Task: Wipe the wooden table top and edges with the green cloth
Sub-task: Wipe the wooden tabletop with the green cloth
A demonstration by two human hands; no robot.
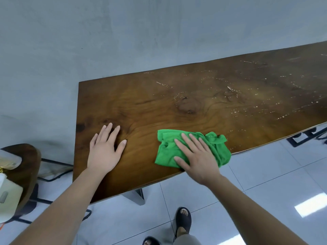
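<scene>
Wooden table (177, 103) | 1 green cloth (167, 153) | 2 hands flat: left (104, 152) on wood, right (198, 160) on cloth

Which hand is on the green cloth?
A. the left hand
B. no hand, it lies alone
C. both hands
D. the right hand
D: the right hand lies flat with straight fingers on the green cloth near the table's front edge, while the left hand rests on bare wood, apart from the cloth.
</scene>
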